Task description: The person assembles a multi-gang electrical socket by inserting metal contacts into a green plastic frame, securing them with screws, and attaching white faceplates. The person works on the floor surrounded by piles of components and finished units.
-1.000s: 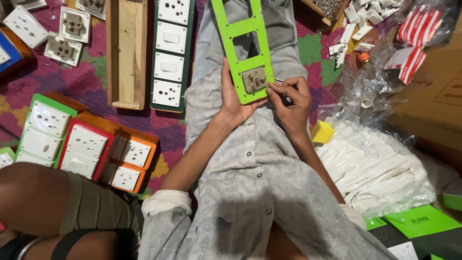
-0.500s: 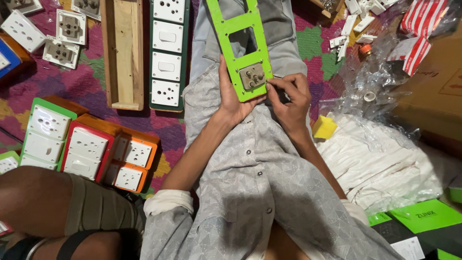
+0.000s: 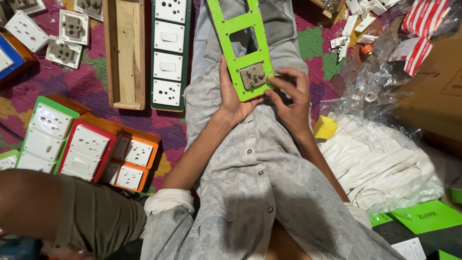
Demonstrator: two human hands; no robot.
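Now the left hand [image 3: 234, 100] grips the green plate [image 3: 239, 45] from below, right hand [image 3: 292, 98] fingers pinching its lower right edge.

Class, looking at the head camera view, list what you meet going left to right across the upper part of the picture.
Loose white sockets → wooden tray → dark green switch strip → bright green plate → small white parts → red-and-white packets.

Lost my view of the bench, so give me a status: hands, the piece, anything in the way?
Left hand grips green panel from below. Right hand fingertips at socket module, lower right edge. Nothing between hands and panel; yellow block lies beside right wrist.
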